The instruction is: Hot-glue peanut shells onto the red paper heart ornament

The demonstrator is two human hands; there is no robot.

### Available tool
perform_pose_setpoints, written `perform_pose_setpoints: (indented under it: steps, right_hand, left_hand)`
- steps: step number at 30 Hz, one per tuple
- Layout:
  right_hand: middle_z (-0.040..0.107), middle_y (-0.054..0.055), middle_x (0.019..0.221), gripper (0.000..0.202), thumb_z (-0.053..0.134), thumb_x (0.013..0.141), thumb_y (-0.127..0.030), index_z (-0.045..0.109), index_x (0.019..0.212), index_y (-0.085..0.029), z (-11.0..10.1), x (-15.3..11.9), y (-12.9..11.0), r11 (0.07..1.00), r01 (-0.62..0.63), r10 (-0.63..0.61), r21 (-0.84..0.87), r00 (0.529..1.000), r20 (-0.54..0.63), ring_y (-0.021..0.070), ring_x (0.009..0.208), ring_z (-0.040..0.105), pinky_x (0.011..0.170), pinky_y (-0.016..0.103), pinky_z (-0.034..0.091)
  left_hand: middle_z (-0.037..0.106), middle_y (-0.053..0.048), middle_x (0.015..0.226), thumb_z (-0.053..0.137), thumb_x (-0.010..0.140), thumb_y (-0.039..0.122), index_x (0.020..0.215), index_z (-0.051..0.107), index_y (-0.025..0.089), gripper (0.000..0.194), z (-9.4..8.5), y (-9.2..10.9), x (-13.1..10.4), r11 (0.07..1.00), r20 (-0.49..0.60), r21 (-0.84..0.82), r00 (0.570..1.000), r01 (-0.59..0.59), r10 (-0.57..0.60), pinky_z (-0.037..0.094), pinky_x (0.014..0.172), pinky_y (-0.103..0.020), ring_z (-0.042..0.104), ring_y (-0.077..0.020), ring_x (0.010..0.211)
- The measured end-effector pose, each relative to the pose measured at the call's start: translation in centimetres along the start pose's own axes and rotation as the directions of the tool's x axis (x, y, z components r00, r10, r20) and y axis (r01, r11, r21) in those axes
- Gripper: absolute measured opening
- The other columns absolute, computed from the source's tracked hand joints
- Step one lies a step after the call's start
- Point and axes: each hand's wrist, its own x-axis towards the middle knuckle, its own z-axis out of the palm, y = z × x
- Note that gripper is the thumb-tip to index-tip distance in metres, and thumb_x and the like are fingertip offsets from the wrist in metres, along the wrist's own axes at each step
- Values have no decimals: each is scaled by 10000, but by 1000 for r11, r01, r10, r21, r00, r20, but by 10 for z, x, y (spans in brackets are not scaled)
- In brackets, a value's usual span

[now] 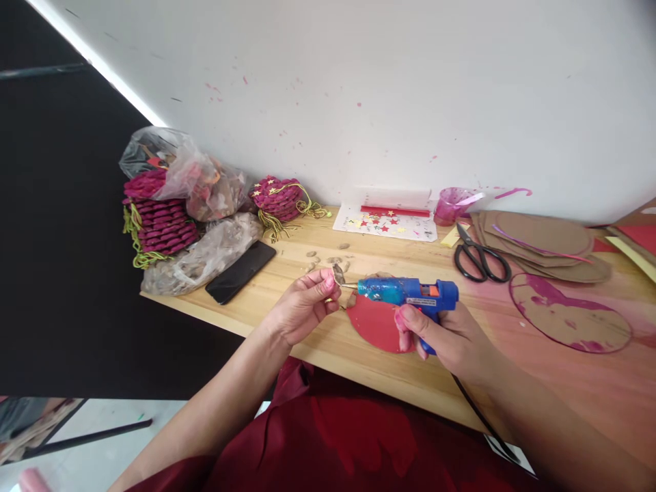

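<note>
My left hand (308, 307) pinches a small brown peanut shell (339, 275) between thumb and fingertips, above the table's front part. In my right hand (451, 335) is a blue glue gun (404, 290), its fingers wrapped round the handle. The gun's metal nozzle points left and meets the shell, or comes very close to it. Below the gun lies a red rounded piece (376, 326), partly hidden by the gun and my right hand. Several more shells (334, 260) are scattered on the wood just behind my left hand.
A black phone (240, 272), plastic bags (205, 253) and purple woven bundles (167, 225) are at the left. Star pieces on white paper (425, 232) lie at the back. Black scissors (482, 263), a pink cup (451, 206) and cardboard shapes (543, 236) are at the right.
</note>
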Motion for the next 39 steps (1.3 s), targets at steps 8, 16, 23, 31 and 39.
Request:
perform_pose_setpoints:
  steps: [8, 16, 23, 31, 39]
  right_hand:
    - [668, 38, 615, 463, 588, 952, -640, 614, 801, -203, 1, 1, -4, 1000, 0, 0, 2, 1000, 3, 142, 503, 592, 426, 238, 462]
    - [662, 33, 626, 448, 585, 962, -623, 596, 797, -206, 1, 0, -3, 1000, 5, -5, -4, 1000, 1, 157, 542, 633, 422, 232, 466]
    - [669, 36, 622, 461, 572, 965, -631, 593, 789, -205, 0, 0, -2, 1000, 1, -1, -29, 1000, 0, 148, 523, 614, 426, 237, 463]
    - [660, 34, 608, 475, 581, 953, -644, 603, 779, -203, 0, 0, -4, 1000, -6, 6, -25, 1000, -7, 147, 514, 610, 425, 237, 466]
    - [666, 34, 610, 449, 592, 959, -617, 634, 789, -204, 0, 1, -4, 1000, 11, -11, -20, 1000, -10, 153, 518, 623, 424, 235, 475]
  left_hand:
    - [613, 11, 673, 983, 640, 290, 761, 688, 138, 353, -1, -1, 0, 1000, 6, 1, 1000, -3, 3, 470, 566, -163, 562, -79, 637]
    - [610, 7, 678, 969, 658, 249, 751, 681, 132, 325, -2, 0, -2, 1000, 2, -24, 1000, -11, 11, 475, 570, -165, 565, -80, 644]
    - [597, 10, 684, 988, 622, 250, 734, 678, 131, 351, 1, 1, -3, 999, -14, -34, 1000, -11, 11, 480, 567, -162, 557, -76, 647]
    - [595, 12, 679, 990, 620, 257, 731, 682, 130, 351, 0, 1, -3, 999, -12, -33, 1000, -14, 14, 474, 563, -166, 548, -77, 646]
    - [599, 12, 692, 969, 656, 253, 742, 672, 134, 331, -1, 0, -3, 1000, 4, -26, 1000, -13, 13, 468, 579, -170, 561, -81, 664]
